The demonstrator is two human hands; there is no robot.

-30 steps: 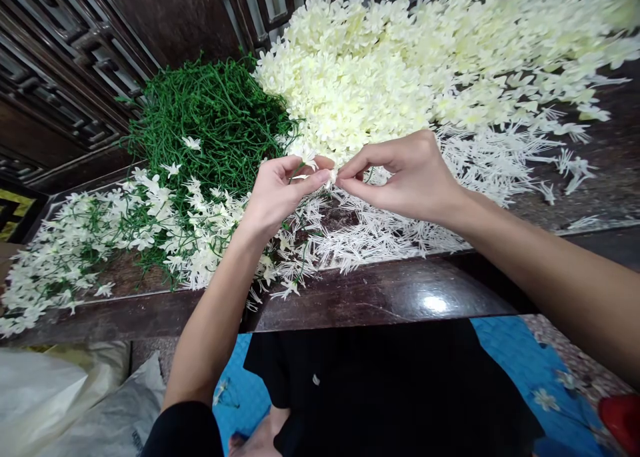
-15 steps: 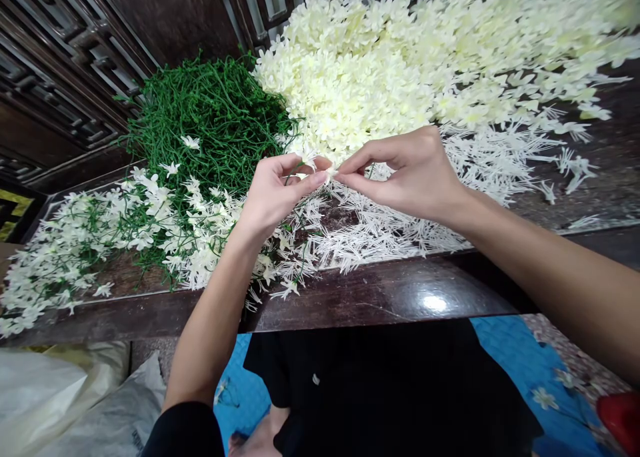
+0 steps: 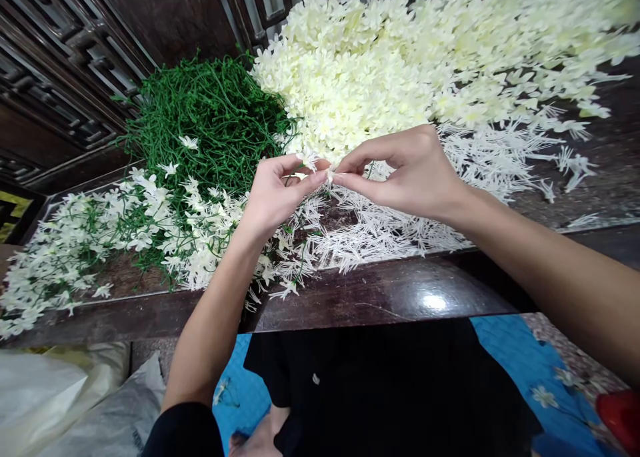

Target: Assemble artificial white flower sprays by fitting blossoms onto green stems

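My left hand [image 3: 280, 187] and my right hand [image 3: 400, 173] meet fingertip to fingertip above the bench. Between them is a small white artificial flower [image 3: 330, 174], pinched from both sides and partly covered by the fingers. Another white blossom [image 3: 307, 158] shows at my left fingers. Behind my hands spreads a large heap of cream petals [image 3: 360, 97]. White spiky flower centres [image 3: 395, 227] lie loose below my right hand. To the left is a tangled pile of green plastic stems [image 3: 205, 123], with flowers on stems [image 3: 150, 210] in front of it.
The dark wooden bench [image 3: 380, 290] has a carved back [image 3: 90, 50]. White sacks [image 3: 65, 403] sit on the floor at lower left. A blue mat [image 3: 505, 350] lies under my lap, and a red object [image 3: 620, 413] is at lower right.
Hardly anything differs. Both hands keep their pinch at the same spot, with only a slight shift of the fingers and the flower.
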